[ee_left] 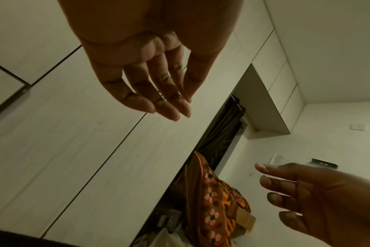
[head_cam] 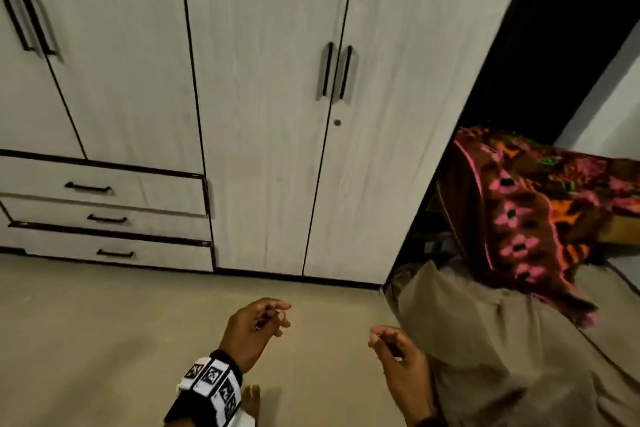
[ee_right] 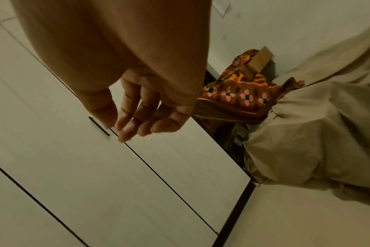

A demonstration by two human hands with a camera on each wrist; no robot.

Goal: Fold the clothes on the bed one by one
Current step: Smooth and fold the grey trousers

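left hand (head_cam: 254, 329) loosely open, empty | right hand (head_cam: 398, 354) relaxed, empty | beige cloth (head_cam: 502, 340) likely soft, limp: take an edge or corner

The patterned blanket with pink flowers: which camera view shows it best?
The head view shows the patterned blanket best: it hangs over an edge beside the wardrobe, sharp and in true colour. The right wrist view shows a dimmer, smaller bunch of it; the left wrist view shows only a narrow strip low in the picture.

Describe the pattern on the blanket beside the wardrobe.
Dark brown blanket with pink flowers and orange patches; clearest in the head view.
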